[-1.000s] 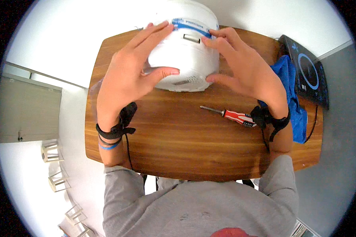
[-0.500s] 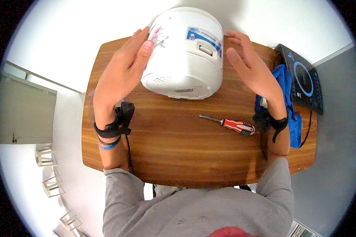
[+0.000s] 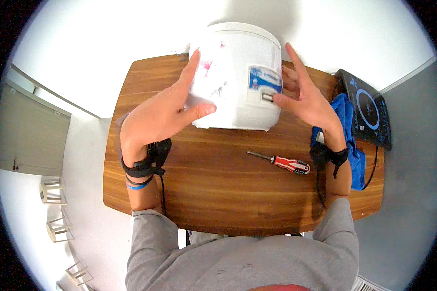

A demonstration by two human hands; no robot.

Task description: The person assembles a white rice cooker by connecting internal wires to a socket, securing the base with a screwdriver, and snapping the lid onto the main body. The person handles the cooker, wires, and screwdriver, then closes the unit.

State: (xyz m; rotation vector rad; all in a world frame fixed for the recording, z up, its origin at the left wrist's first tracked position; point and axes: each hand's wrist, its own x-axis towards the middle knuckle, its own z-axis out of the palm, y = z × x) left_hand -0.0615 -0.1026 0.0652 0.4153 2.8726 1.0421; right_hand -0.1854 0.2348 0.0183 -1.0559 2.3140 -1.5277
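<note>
A white rice cooker (image 3: 233, 72) with pink flowers, a blue label and a small front switch stands at the table's far side. Along its left side lies my left hand (image 3: 175, 104), thumb on the front and fingers reaching up the wall. My right hand (image 3: 308, 97) is on the other side. Its thumb is by the switch, the index finger points up, and the other fingers curl by the cooker's edge. Both hands hold the cooker between them. Nearer to me, a red, white and black screwdriver (image 3: 281, 162) lies on the wooden table (image 3: 218, 194).
A black induction cooktop (image 3: 366, 109) rests at the table's right end, with a blue cloth (image 3: 357, 165) and a black cable beside it. White wall (image 3: 335, 29) rises behind the table. Several stools (image 3: 53, 191) stand on the floor at the left, near a grey door (image 3: 31, 128).
The rice cooker has tipped upright, hiding its vented underside, and its front has turned to the right. My right hand has closed in on its side; my left thumb has moved down its front.
</note>
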